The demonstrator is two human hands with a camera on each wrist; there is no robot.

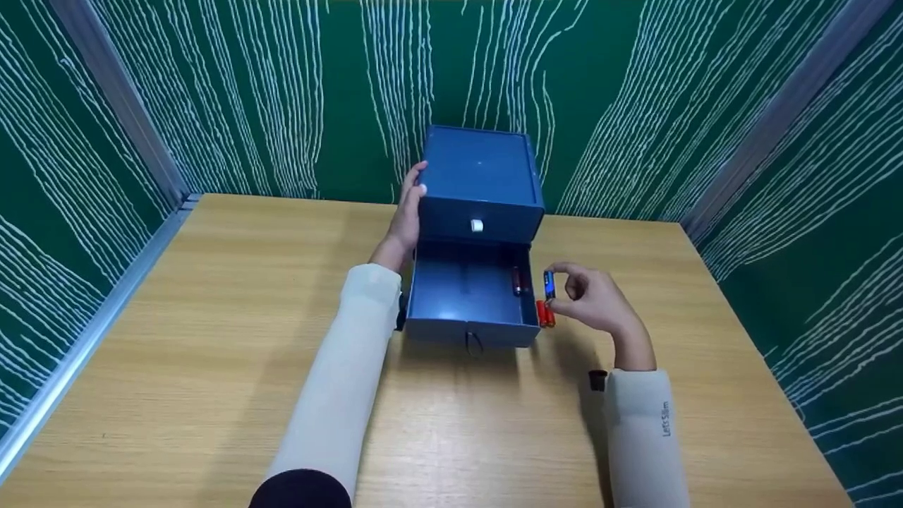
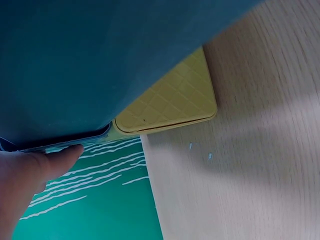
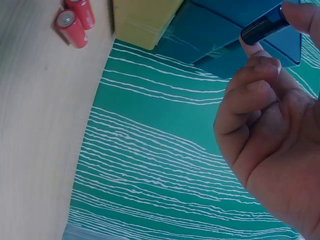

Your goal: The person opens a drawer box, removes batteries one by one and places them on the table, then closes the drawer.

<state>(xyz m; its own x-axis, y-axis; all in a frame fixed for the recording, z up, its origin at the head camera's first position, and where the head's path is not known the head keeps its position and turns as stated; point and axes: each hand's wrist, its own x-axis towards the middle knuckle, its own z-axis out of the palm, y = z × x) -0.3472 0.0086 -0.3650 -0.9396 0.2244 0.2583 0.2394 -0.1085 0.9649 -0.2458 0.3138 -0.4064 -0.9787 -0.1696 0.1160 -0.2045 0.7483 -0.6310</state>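
Observation:
My right hand (image 1: pixel 596 300) pinches a blue battery (image 1: pixel 549 285) between thumb and index finger, just right of the open drawer. In the right wrist view the same battery (image 3: pixel 262 26) spans thumb and fingertip, the other fingers curling loosely. The blue drawer box (image 1: pixel 480 169) has its lower drawer (image 1: pixel 451 328) pulled out, and a dark red battery (image 1: pixel 516 281) lies inside along the right wall. My left hand (image 1: pixel 407 219) rests with extended fingers against the box's left side. Two red batteries (image 3: pixel 74 27) stand on the table beside the drawer.
A yellow quilted case (image 2: pixel 175 100) sits under the blue box. The upper drawer, with its white knob (image 1: pixel 477 226), is closed. A small dark object (image 1: pixel 597 379) shows beside the right sleeve. Green panels with white lines (image 1: pixel 353 92) stand behind the wooden table (image 1: pixel 247 282).

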